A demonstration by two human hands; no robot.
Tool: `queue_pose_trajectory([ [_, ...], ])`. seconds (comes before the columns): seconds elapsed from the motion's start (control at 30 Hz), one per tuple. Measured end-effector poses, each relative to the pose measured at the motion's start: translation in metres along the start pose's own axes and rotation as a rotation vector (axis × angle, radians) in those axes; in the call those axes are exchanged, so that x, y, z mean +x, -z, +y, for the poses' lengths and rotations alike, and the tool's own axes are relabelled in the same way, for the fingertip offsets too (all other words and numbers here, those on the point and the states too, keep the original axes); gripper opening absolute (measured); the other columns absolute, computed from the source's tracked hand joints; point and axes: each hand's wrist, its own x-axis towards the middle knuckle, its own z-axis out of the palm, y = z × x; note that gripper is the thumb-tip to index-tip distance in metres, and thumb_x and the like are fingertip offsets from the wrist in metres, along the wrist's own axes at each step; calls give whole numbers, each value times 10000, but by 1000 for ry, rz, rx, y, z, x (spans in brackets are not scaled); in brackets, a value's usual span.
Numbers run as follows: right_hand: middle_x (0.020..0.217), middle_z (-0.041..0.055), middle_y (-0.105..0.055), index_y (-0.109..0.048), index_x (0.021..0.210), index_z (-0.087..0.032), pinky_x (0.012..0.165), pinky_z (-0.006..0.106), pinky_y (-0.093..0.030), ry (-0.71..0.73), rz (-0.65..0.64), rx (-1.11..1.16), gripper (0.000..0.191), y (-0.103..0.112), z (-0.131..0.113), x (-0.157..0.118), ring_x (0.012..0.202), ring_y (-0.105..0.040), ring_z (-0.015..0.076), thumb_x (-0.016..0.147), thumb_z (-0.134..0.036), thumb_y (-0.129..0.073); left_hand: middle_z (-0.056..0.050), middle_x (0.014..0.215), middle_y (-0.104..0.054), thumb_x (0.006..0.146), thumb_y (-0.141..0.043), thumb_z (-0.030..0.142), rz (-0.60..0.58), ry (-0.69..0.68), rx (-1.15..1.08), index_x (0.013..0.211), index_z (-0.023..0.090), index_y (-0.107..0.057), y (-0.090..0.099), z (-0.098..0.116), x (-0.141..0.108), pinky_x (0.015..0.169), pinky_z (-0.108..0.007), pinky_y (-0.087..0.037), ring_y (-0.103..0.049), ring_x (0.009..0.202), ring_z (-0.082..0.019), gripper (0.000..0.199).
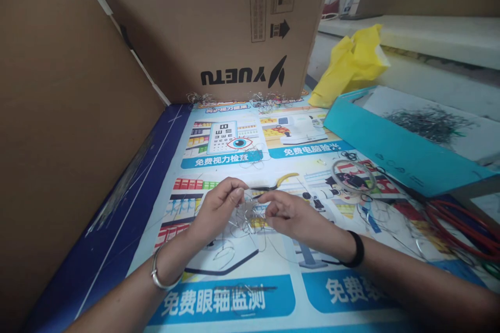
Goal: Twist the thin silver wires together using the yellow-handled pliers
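My left hand (222, 204) is closed in a pinch, thumb against fingers, on thin wire at the middle of the printed sheet. Across from it, my right hand (287, 213) has its fingers curled in a pinch on the same thin wire. A loose tangle of silvery wire (250, 218) lies between and under both hands, and its fine strands are hard to separate by eye. Just beyond the fingertips rest pliers with a yellow handle (287, 179). More dark wire pieces (246, 289) lie near the front edge.
Cardboard walls (187, 26) stand at the left and back. Wire scraps (269, 101) lie along the back wall. At right are a turquoise box (375, 145) holding many short wires (429, 122), a yellow bag (347, 67), a clear wire coil (353, 176) and red cable (461, 223).
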Motion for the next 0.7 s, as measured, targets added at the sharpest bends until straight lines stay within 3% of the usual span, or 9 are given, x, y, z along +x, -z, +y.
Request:
queue_pose_trajectory([
  [0.37, 656, -63, -499, -488, 1014, -225, 435, 187, -301, -40, 20, 31, 268, 2, -8, -2, 485, -411, 62, 754, -161, -499, 14, 688, -520, 876, -441, 271, -10, -22, -5, 920, 171, -543, 0, 0, 0, 646, -235, -401, -495, 664, -109, 149],
  [0.7, 658, -32, -539, -562, 847, -194, 480, 200, -333, -17, 128, -110, 131, 7, -22, -2, 538, -444, 81, 749, -172, -478, 6, 696, -556, 870, -467, 285, -60, -15, -9, 919, 166, -563, 2, 3, -3, 650, -235, -404, -511, 666, -113, 160],
])
